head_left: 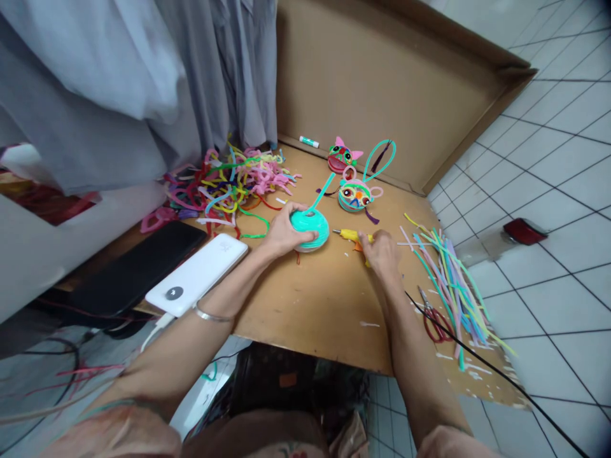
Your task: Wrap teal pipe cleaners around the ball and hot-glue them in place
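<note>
My left hand point(285, 231) is closed around a round turquoise ball point(312, 236) wrapped in pipe cleaner. A loose turquoise pipe cleaner end point(325, 193) sticks up from its top. In my right hand point(383, 253) is a yellow hot glue gun point(351, 235), its metal nozzle aimed left at the ball but apart from it. Behind them sits a finished-looking turquoise animal head point(354, 201) with pink ears, a hanging loop and a purple tassel. A smaller red and green animal head point(340, 160) with pink ears stands farther back.
A tangled heap of coloured pipe cleaners point(248, 175) lies at the back left. Straight pipe cleaners point(451, 280) and red-handled scissors point(436, 323) are at right. A white power bank point(198, 273) and a black phone-like slab point(143, 264) lie left. A glue stick point(309, 142) rests by the cardboard wall point(372, 83).
</note>
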`<state>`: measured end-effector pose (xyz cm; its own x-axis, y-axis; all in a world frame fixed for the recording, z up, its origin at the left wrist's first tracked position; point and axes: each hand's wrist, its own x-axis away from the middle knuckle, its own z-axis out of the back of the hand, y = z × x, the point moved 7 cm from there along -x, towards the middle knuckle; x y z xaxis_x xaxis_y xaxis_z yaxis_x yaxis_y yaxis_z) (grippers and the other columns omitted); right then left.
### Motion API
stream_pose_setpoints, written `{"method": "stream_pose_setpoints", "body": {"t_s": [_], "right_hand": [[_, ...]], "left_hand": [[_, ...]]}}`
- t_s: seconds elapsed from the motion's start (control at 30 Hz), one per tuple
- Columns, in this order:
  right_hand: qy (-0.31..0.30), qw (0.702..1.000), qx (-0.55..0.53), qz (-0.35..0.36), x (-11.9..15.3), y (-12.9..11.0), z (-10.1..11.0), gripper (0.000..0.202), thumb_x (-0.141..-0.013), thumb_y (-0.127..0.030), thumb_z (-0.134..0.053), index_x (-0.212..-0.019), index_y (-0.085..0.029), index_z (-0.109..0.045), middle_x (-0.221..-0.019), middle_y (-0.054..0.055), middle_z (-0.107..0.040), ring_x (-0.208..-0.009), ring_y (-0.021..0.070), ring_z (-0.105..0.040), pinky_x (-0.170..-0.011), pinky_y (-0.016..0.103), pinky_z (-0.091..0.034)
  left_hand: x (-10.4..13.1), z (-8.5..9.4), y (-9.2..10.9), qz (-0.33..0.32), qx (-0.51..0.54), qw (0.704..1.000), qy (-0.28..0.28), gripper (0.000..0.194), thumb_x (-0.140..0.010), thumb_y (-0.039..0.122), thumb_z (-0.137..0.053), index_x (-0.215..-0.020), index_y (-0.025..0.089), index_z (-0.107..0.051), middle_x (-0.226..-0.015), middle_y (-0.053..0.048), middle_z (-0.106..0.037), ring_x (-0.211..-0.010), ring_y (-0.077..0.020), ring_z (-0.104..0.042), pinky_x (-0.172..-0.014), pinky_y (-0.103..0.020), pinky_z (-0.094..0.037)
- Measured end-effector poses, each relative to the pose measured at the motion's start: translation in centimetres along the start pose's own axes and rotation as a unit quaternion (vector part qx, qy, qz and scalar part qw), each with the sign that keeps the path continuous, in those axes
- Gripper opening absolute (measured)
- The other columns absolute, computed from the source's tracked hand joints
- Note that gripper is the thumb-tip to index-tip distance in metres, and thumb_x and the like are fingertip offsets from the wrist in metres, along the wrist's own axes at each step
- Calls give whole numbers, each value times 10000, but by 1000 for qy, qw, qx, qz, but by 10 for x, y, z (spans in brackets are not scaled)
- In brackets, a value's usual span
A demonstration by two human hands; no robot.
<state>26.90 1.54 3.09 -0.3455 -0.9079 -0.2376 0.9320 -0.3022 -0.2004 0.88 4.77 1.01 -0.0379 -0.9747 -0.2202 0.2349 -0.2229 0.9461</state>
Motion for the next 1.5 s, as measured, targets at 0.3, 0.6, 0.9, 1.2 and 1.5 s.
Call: {"method": "stream_pose_setpoints", "body": {"t_s": [0.3,0.6,0.9,1.2,1.5], "right_hand": [[-79,992,59,-74,3,3,-27,541,-875,-533,-570,-1180,-100,-681,-1160,228,-722,-1092,333,-701,-817,360,-517],[164,979,-124,-7,9,6,19,409,-794,-453,-587,-1058,-150,-663,-996,151,-735,-922,299,-677,-757,366,-477],[349,885,-204,232,45,-25,59,270,-851,-395,-639,-1023,-187,-617,-906,66,-663,-840,219,-635,-759,343,-493],[330,888,-182,264,55,-36,63,232,-913,-373,-612,-1078,-211,-597,-944,79,-668,-896,232,-647,-776,357,-518],[338,883,-173,276,61,-41,63,215,-936,-378,-588,-1062,-204,-598,-940,88,-673,-885,233,-645,-732,340,-497]], "left_hand": [[1,3,0,-3,67,998,11,651,-467,366,-812,-1049,181,-585,-1141,-60,-663,-1067,-258,-614,-975,-396,-490],[-1,2,-1,-14,95,995,-30,623,-471,378,-835,-1014,175,-606,-1096,-57,-663,-1031,-244,-609,-911,-351,-502],[3,-8,1,-39,89,986,-134,635,-483,380,-846,-1037,179,-610,-1126,-66,-670,-1052,-245,-609,-926,-345,-483],[5,-10,6,-27,92,982,-162,667,-462,366,-848,-1056,181,-609,-1165,-68,-664,-1065,-246,-617,-910,-341,-502],[5,-11,8,-26,112,976,-185,648,-432,316,-861,-1012,165,-613,-1145,-76,-664,-1083,-252,-614,-964,-362,-477]]}}
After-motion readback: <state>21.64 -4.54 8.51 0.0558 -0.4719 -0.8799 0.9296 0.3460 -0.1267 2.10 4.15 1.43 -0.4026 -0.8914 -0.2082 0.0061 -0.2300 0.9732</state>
